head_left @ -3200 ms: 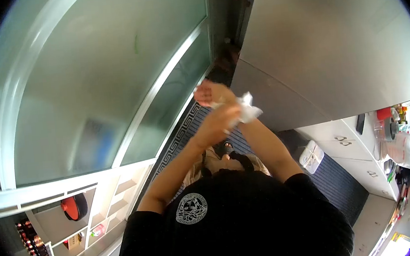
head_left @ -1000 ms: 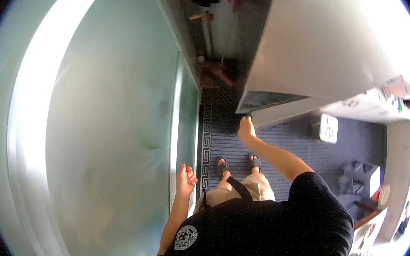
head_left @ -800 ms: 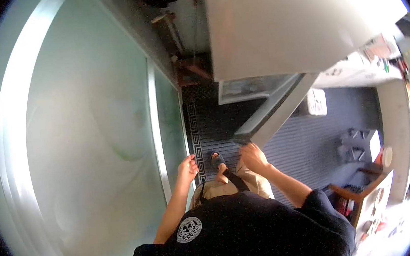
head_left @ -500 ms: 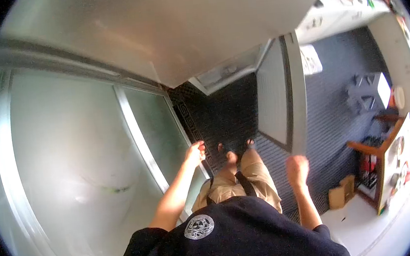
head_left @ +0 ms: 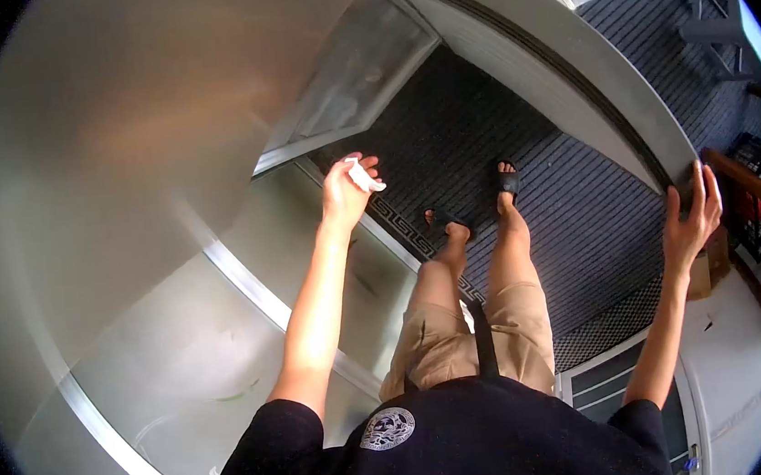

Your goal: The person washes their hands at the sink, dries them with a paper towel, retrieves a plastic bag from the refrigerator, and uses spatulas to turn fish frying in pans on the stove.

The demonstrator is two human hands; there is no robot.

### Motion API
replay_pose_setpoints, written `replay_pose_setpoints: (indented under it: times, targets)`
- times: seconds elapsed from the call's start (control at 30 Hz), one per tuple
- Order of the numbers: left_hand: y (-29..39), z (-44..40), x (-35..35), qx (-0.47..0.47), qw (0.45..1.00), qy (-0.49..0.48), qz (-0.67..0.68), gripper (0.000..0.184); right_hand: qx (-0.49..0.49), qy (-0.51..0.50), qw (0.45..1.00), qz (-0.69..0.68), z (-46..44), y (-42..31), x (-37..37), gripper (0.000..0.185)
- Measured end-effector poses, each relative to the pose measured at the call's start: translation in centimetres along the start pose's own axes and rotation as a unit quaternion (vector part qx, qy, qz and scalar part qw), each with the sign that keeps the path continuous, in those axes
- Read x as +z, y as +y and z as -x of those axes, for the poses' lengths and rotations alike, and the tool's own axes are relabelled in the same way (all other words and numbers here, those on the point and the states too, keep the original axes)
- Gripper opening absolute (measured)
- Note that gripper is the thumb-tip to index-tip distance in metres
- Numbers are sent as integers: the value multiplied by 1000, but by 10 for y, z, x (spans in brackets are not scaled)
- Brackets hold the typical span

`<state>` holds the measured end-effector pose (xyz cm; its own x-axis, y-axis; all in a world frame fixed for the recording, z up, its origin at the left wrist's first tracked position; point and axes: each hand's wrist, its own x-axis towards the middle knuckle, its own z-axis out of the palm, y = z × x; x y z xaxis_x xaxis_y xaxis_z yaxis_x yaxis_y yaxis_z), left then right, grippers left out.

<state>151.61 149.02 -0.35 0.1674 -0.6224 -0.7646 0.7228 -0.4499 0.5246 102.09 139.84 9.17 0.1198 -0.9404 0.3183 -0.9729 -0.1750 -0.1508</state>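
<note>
My left hand (head_left: 346,195) is closed, with a crumpled white tissue (head_left: 364,178) between thumb and fingers. It is held out over the floor, near the lower edge of a large pale, shiny panel (head_left: 139,105). At the right, my right hand (head_left: 691,224) has its fingers apart and nothing in it. Its fingertips are at the near end of a long white door-like panel (head_left: 632,90) with a dark strip along it; whether they touch it I cannot tell.
Frosted glass panels (head_left: 180,348) in metal frames stand at my left. Dark ribbed matting (head_left: 571,219) covers the floor under my sandals. A grey stool (head_left: 732,34), a cardboard box (head_left: 700,275) and a brown wooden frame (head_left: 746,175) are at the right. A pale-framed panel (head_left: 366,83) lies ahead.
My view has turned and come nearer the white door-like panel. My right hand has gone from closed to spread, reaching the panel's end. The tissue in my left hand now shows.
</note>
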Motion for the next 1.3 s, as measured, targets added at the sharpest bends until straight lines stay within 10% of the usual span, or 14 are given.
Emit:
replay_pose_setpoints:
  times: [0.27, 0.4, 0.6, 0.77, 0.9, 1.3]
  targets:
    - [22, -80, 29, 47, 985, 113, 122, 13, -171, -2, 984, 37, -87, 101, 20, 38]
    - [85, -102, 14, 172, 984, 8, 55, 12, 10, -47, 998, -38, -48, 138, 38, 38]
    - [146, -109, 48, 270, 941, 13, 205, 8, 31, -59, 998, 12, -26, 192, 63, 38]
    - [124, -83, 43, 265, 942, -158, 132, 4, 39, -57, 997, 29, -18, 205, 66, 37]
    - [57, -15, 90, 193, 954, 42, 223, 23, 41, -58, 997, 37, -16, 216, 71, 37]
    - [-25, 50, 94, 46, 966, -32, 250, 28, 33, -53, 996, 63, -20, 246, 73, 37]
